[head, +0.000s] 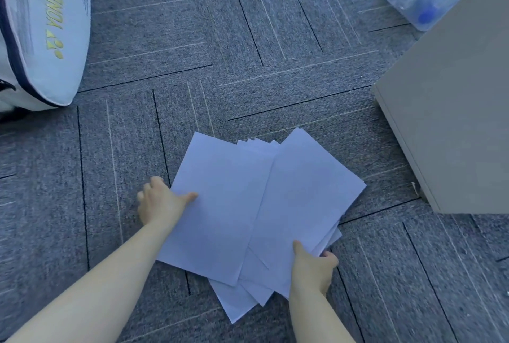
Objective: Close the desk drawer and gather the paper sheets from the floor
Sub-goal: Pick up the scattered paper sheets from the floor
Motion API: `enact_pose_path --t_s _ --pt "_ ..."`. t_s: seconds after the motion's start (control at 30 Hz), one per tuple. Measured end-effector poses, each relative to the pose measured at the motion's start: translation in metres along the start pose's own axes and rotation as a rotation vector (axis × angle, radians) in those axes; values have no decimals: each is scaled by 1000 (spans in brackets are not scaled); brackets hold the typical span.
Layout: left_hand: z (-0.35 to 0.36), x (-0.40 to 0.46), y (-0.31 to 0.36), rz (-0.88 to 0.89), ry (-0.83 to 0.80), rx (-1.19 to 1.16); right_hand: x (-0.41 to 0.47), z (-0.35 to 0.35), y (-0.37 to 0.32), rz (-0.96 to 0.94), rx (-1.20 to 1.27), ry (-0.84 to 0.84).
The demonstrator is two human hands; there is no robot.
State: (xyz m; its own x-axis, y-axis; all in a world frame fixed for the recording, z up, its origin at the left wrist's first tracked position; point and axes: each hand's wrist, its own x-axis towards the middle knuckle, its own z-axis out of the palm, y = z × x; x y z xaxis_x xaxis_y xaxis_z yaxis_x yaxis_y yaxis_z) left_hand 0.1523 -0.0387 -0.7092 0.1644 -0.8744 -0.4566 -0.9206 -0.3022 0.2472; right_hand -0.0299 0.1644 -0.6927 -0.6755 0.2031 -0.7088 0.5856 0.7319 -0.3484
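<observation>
Paper sheets [259,205] lie fanned on the carpet floor [137,122], near the cabinet [454,111] at right. The left hand [159,202] grips the pile's left edge, thumb on top; the right hand [314,268] pinches the near right corner. Loose lower sheets could slip out if lifted before squaring

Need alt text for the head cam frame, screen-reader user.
Two bare hands gather a fanned pile of white paper sheets on grey carpet: the left hand at the pile's left edge, the right hand gripping its lower right corner. A beige cabinet stands right, a white sports bag upper left.
</observation>
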Motion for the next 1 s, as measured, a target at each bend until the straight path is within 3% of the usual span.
enact_pose_path --t_s 0.17,0.3,0.37,0.43,0.57,0.7,0.87,1.0 --pt "11 -5 3 90 12 59 9 6 -5 53 -6 -54" --pt "16 -12 12 209 -49 141 4 12 -4 -119 26 -73" --pt "20 -19 18 259 -40 170 1 12 -2 -166 178 -178" --pt "27 -30 26 322 -39 192 -4 13 -4 -91 373 -382" --pt "35 -40 36 374 -82 139 3 21 -13 -84 254 -441" --pt "27 -24 33 291 -179 -179 8 19 -28 -233 214 -449" --pt "-6 -13 52 99 -449 -604 -15 -2 -82 -421 210 -680" --pt "-79 -40 74 65 -493 -816 -68 -54 -151 -600 125 -849"
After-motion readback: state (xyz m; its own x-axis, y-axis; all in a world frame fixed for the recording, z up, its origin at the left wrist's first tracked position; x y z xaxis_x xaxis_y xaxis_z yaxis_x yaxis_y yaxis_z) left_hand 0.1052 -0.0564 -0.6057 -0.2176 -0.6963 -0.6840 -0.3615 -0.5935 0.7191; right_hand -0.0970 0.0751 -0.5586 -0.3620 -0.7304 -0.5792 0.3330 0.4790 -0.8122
